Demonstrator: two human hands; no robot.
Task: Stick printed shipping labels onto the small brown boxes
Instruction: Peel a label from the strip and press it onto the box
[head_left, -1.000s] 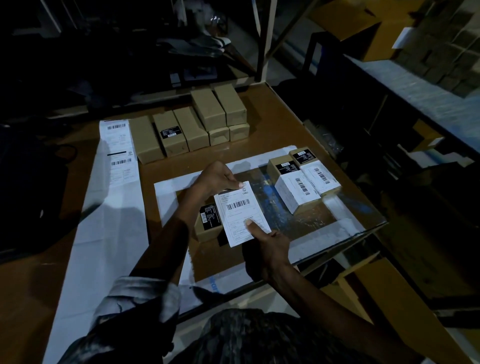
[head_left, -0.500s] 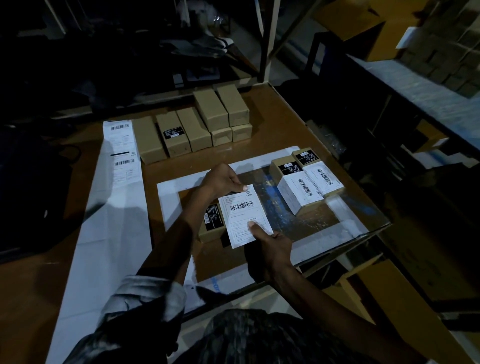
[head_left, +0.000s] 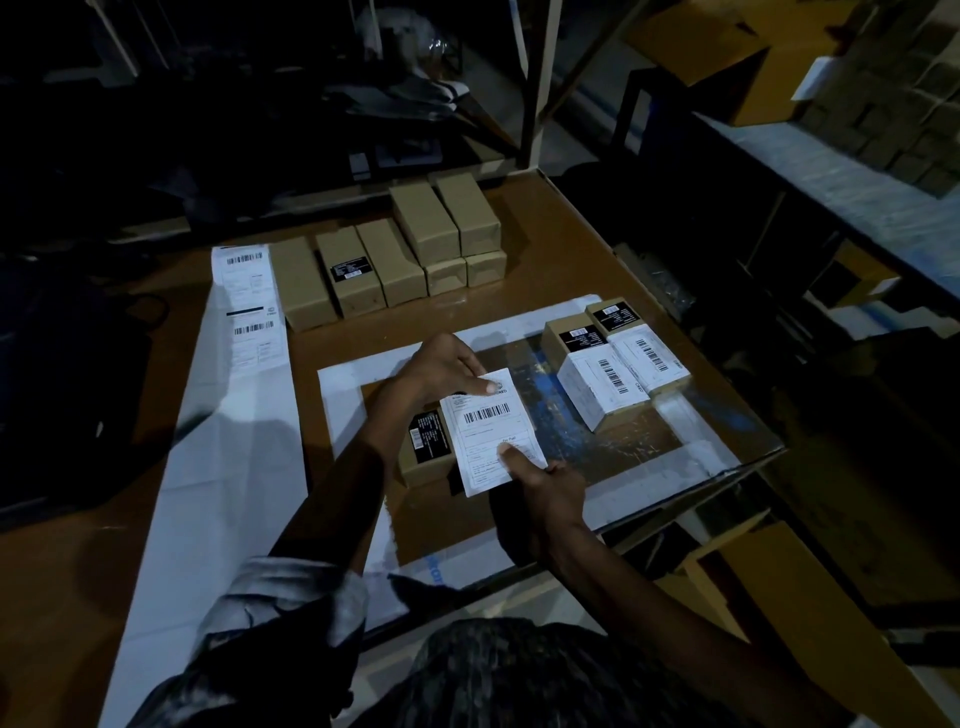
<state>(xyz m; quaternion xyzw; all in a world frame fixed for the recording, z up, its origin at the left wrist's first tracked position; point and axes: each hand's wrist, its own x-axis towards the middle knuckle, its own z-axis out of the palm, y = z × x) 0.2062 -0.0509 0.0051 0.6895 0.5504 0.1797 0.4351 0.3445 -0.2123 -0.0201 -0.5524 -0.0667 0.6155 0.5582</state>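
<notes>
A white shipping label (head_left: 491, 428) with a barcode lies over a small brown box (head_left: 423, 460) in the middle of the table. A black sticker shows on the box's left part. My left hand (head_left: 441, 371) pinches the label's top edge. At the label's lower right corner my right hand (head_left: 545, 480) pinches it with the thumb on top. Two brown boxes bearing white labels (head_left: 602, 387) stand to the right. Several plain brown boxes (head_left: 395, 254) wait at the back.
A strip of printed labels (head_left: 249, 306) lies at the back left on long white backing paper (head_left: 208, 493). The table's right edge (head_left: 743, 467) drops off close by. Shelves with cardboard cartons (head_left: 727, 57) stand on the right.
Both hands have lowered the label slightly onto the brown box. The view has shifted a little; the other boxes stay put.
</notes>
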